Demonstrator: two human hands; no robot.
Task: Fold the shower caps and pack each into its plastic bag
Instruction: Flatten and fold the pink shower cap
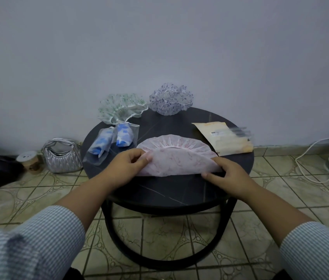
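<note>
A pink shower cap point(176, 158) lies folded into a half circle on the round black table point(159, 190). My left hand point(128, 164) pinches its left corner between thumb and fingers. My right hand point(223, 172) grips its right corner at the fold. Two blue-patterned caps sit packed in clear plastic bags point(101, 145) point(125, 134) at the table's left. A green floral cap point(122, 107) and a purple floral cap point(170, 101) lie unfolded at the back. Clear plastic bags point(228, 140), one with a yellowish cap inside, lie at the right.
A silver quilted handbag point(62, 156) and a paper cup point(28, 161) stand on the tiled floor to the left of the table. A white cable point(311, 158) loops on the floor at the right. A plain wall stands close behind the table.
</note>
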